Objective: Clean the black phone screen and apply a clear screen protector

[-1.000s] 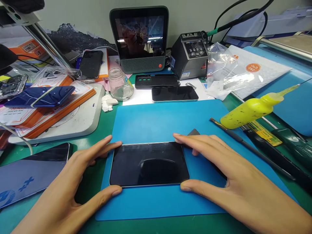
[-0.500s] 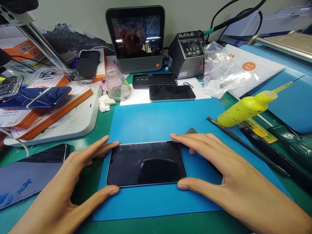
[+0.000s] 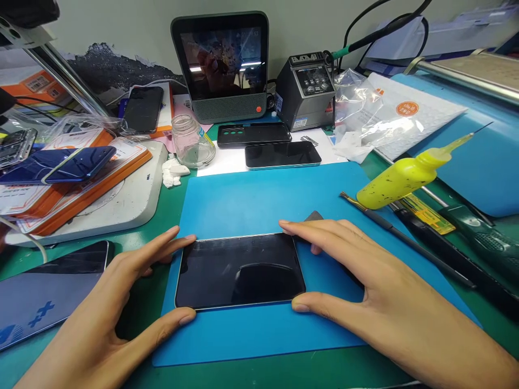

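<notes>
Phone (image 3: pixel 239 270) held at both ends over the blue mat (image 3: pixel 259 205)

You have it screen up, lengthwise from left to right, at the near middle of the worktop (image 3: pixel 259 375). Your left hand (image 3: pixel 103 302) is clamped on its left end, thumb at the near edge and forefinger at the far edge. Your right hand (image 3: pixel 381 281) clamps the right end the same way, partly covering a dark flat object (image 3: pixel 314 216). To your left lies a blue-backed phone (image 3: pixel 60 294); to your right, a thin brush (image 3: pixel 405 238) lies beside a tilted yellow bottle (image 3: pixel 397 183). A glass jar (image 3: pixel 192 148) stands beyond the mat's far left corner.
</notes>
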`<move>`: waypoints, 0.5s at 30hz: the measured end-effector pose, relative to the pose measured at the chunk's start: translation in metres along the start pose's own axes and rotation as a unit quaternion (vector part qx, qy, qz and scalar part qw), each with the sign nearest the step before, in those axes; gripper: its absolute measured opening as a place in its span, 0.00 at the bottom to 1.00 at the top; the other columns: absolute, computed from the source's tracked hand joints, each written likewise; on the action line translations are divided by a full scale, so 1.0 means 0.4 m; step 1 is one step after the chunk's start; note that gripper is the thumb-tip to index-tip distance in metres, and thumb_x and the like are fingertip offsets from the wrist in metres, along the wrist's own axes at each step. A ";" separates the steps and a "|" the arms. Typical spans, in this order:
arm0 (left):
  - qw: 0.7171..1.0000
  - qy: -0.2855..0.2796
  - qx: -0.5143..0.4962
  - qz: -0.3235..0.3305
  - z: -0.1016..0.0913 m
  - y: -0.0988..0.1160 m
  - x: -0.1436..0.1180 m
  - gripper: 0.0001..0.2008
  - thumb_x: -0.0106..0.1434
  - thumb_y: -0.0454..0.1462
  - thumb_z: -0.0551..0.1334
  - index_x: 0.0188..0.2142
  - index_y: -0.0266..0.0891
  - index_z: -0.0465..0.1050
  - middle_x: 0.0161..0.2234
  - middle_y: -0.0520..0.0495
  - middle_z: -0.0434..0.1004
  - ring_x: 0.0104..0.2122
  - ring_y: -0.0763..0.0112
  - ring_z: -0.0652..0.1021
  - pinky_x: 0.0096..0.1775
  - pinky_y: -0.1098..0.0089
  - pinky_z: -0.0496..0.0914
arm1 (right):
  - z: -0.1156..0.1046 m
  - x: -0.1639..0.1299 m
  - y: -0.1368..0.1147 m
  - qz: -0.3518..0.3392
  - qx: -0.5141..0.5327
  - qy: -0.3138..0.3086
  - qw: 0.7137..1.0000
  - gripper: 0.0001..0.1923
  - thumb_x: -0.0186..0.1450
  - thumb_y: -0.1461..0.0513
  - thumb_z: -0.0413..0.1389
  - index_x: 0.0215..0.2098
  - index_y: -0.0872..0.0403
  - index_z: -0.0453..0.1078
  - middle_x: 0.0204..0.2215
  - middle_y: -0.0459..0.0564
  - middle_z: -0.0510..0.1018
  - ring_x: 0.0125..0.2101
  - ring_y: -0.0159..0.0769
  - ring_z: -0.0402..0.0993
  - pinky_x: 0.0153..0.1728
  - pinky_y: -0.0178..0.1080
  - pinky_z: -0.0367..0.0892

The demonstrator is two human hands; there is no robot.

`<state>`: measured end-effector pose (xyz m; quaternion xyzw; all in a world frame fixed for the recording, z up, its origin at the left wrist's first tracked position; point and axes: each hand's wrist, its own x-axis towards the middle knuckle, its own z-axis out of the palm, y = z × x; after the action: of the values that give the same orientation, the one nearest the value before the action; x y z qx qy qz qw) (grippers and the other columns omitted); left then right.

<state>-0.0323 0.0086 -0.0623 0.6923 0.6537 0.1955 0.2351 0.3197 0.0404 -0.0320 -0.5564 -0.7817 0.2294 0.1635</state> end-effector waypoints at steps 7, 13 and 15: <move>1.000 -0.003 -0.001 0.001 0.000 -0.003 0.002 0.44 0.66 0.60 0.67 0.76 0.69 0.49 0.72 0.57 0.69 0.72 0.45 0.68 0.67 0.43 0.73 | -0.009 -0.004 -0.002 0.016 -0.003 -0.020 1.000 0.35 0.68 0.42 0.65 0.72 0.27 0.65 0.71 0.38 0.71 0.73 0.57 0.64 0.66 0.62 0.72; 1.000 -0.006 0.014 0.009 -0.003 0.005 -0.002 0.42 0.67 0.60 0.67 0.75 0.70 0.51 0.72 0.58 0.68 0.72 0.47 0.69 0.67 0.48 0.74 | -0.001 -0.003 0.005 0.008 0.001 -0.019 1.000 0.35 0.69 0.44 0.64 0.72 0.29 0.65 0.71 0.39 0.73 0.71 0.55 0.67 0.67 0.60 0.71; 1.000 -0.005 0.020 0.013 -0.001 0.003 -0.002 0.42 0.67 0.59 0.67 0.75 0.69 0.52 0.72 0.57 0.68 0.71 0.48 0.70 0.67 0.49 0.74 | 0.002 -0.002 0.006 0.005 0.002 -0.016 1.000 0.35 0.69 0.43 0.64 0.73 0.28 0.64 0.71 0.39 0.72 0.72 0.55 0.66 0.66 0.60 0.72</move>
<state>-0.0315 0.0079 -0.0611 0.7060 0.6476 0.1816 0.2217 0.3215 0.0402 -0.0342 -0.5563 -0.7810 0.2406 0.1507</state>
